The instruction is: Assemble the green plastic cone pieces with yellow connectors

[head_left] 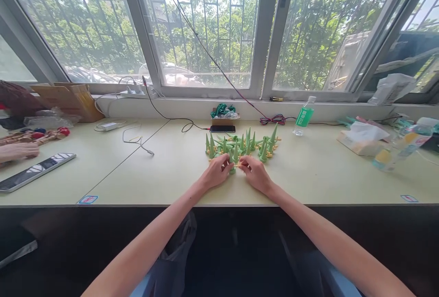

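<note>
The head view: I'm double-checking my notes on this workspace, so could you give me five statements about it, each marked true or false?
1. The left hand holds a green pointed piece. True.
2. The right hand is wrapped around the green-labelled bottle. False: the right hand's fingers are at a small yellow part, and the bottle stands well away from them.
3. The black phone lies in front of a small box. True.
4. The tissue pack is on the left side of the table. False: the tissue pack is on the right side.
5. Another person's hand shows at the far left. True.
</note>
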`<move>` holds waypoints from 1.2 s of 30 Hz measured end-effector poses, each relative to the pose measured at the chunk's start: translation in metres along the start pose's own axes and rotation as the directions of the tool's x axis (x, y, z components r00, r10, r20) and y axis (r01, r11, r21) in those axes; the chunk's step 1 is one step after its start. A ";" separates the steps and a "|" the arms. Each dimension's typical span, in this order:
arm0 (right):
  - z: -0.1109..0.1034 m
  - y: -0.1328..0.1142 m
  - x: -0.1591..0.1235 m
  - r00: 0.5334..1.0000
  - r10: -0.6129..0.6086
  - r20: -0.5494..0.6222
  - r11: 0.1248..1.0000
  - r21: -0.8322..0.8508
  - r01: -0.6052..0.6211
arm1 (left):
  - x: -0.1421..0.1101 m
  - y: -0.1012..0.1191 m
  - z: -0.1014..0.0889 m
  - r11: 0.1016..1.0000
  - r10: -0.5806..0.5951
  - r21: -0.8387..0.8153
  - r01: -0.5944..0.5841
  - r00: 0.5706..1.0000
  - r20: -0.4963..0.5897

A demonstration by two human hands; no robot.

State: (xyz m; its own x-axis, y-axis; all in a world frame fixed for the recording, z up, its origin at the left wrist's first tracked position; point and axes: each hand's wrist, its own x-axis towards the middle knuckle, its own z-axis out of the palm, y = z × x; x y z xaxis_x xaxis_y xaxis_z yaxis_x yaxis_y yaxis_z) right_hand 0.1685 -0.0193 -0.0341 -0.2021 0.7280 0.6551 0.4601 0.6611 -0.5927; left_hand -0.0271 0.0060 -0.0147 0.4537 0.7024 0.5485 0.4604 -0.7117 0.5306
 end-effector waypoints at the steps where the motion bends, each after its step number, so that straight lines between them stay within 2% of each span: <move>1: 0.000 0.000 0.000 1.000 0.001 0.006 1.000 -0.003 -0.001 | 0.000 0.000 0.000 1.000 0.002 0.005 -0.002 1.000 0.003; 13: 0.001 -0.003 0.001 0.999 0.025 0.038 0.999 -0.039 -0.024 | 0.001 0.001 -0.001 1.000 0.003 0.028 -0.003 1.000 0.000; 18: 0.002 0.000 0.002 1.000 -0.026 0.006 0.996 -0.082 0.026 | 0.002 0.000 -0.001 1.000 -0.008 0.019 0.010 0.997 -0.072; 23: 0.002 -0.001 0.004 0.997 -0.078 0.022 0.987 -0.138 0.080 | 0.002 -0.001 -0.001 1.000 0.006 0.003 -0.005 0.998 -0.067; 36: -0.001 -0.004 0.003 0.996 -0.020 0.092 0.993 -0.117 0.030 | 0.000 0.009 -0.006 0.997 0.049 -0.049 -0.052 0.997 -0.052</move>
State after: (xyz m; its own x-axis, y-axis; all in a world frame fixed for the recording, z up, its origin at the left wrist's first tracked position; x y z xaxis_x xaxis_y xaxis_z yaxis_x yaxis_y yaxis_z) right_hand 0.1672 -0.0200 -0.0295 -0.2895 0.7286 0.6208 0.5514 0.6571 -0.5140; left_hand -0.0273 0.0000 -0.0065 0.4359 0.6650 0.6065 0.3981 -0.7468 0.5328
